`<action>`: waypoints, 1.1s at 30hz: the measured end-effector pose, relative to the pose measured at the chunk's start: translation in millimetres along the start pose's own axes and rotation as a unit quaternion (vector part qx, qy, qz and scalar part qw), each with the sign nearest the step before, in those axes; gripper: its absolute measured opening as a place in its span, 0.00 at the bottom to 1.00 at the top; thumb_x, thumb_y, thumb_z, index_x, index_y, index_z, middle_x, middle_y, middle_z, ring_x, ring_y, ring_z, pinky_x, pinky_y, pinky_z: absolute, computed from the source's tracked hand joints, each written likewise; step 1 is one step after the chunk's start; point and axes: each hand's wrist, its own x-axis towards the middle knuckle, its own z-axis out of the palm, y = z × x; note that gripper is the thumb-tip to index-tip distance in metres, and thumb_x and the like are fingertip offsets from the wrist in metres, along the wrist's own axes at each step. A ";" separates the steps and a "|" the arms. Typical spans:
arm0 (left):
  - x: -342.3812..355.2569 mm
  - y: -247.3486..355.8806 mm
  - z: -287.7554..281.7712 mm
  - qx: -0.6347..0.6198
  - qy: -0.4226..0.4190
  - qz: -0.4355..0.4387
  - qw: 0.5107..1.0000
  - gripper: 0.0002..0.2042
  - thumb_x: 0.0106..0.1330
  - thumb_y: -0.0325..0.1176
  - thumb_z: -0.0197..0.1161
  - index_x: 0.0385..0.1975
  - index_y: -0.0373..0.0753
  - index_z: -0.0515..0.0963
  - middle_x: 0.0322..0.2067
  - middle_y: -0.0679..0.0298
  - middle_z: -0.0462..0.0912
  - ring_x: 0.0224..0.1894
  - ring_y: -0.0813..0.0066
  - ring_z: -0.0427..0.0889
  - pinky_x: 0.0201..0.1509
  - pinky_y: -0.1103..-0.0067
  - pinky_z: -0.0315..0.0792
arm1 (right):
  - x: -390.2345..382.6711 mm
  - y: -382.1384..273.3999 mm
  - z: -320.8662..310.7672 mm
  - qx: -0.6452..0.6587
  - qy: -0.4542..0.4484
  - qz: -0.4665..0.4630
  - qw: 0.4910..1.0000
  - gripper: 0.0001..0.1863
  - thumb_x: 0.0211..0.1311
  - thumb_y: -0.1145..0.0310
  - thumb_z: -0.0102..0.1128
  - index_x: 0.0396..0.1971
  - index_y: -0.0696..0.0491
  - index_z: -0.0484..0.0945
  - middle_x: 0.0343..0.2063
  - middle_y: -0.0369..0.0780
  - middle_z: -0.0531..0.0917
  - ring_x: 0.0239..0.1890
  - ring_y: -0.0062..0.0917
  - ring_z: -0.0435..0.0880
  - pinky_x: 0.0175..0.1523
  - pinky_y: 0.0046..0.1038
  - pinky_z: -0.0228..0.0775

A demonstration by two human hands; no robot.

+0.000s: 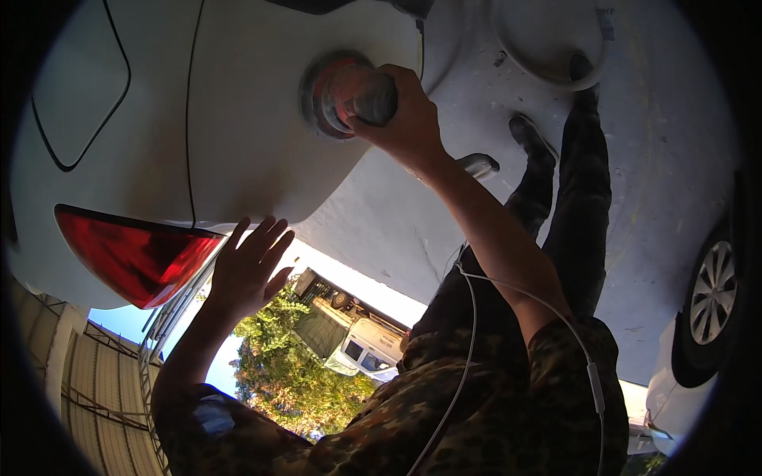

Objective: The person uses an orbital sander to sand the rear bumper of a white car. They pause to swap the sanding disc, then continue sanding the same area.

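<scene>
My right hand (409,119) is wrapped round the dark grip of an orbital sander (337,95), a round tool with a red body and a grey-black disc. Its disc lies against the pale bumper (262,103) of a car. My left hand (252,266) is open, fingers spread, with the fingertips at the bumper's edge, beside the red tail light (135,254). Whether those fingertips press on the panel I cannot tell. A dark, shiny tube-like piece (479,165) shows behind my right wrist.
A pale hose (548,75) curves over the grey floor (659,159) near my shoes. A thin white cable (476,317) hangs across my camouflage shirt. Another car's wheel (712,292) stands at the right. A white truck (369,345), trees and a corrugated wall (95,389) lie beyond.
</scene>
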 end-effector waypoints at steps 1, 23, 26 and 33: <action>-15.9 -1.7 -0.6 0.009 0.037 -0.028 0.999 0.27 0.74 0.45 0.66 0.68 0.39 0.74 0.70 0.56 0.76 0.74 0.56 0.73 0.82 0.50 0.54 | -6.3 -9.2 8.2 -0.039 -0.005 -0.041 0.998 0.45 0.41 0.58 0.84 0.62 0.53 0.73 0.54 0.46 0.80 0.49 0.41 0.88 0.50 0.38 0.85; -139.7 -76.3 1.1 0.258 0.479 -0.287 0.789 0.28 0.82 0.48 0.48 0.73 0.35 0.67 0.73 0.46 0.70 0.79 0.38 0.62 0.80 0.41 0.59 | -62.1 -39.6 34.9 -0.104 -0.056 -0.125 0.985 0.45 0.35 0.65 0.87 0.60 0.44 0.75 0.53 0.42 0.79 0.43 0.38 0.91 0.42 0.38 0.88; -140.7 -76.8 1.2 0.264 0.481 -0.276 0.790 0.28 0.82 0.48 0.48 0.73 0.35 0.67 0.73 0.46 0.70 0.78 0.38 0.63 0.80 0.41 0.60 | -37.6 -32.4 29.8 -0.100 -0.012 -0.091 0.991 0.41 0.42 0.67 0.85 0.59 0.48 0.73 0.52 0.43 0.80 0.50 0.41 0.88 0.50 0.38 0.87; -141.7 -79.2 0.0 0.274 0.482 -0.279 0.784 0.29 0.82 0.49 0.48 0.73 0.35 0.67 0.73 0.45 0.71 0.78 0.39 0.64 0.79 0.42 0.62 | 6.0 -11.1 12.5 -0.133 0.049 -0.105 0.984 0.36 0.46 0.64 0.84 0.57 0.50 0.76 0.47 0.44 0.82 0.47 0.41 0.88 0.50 0.37 0.84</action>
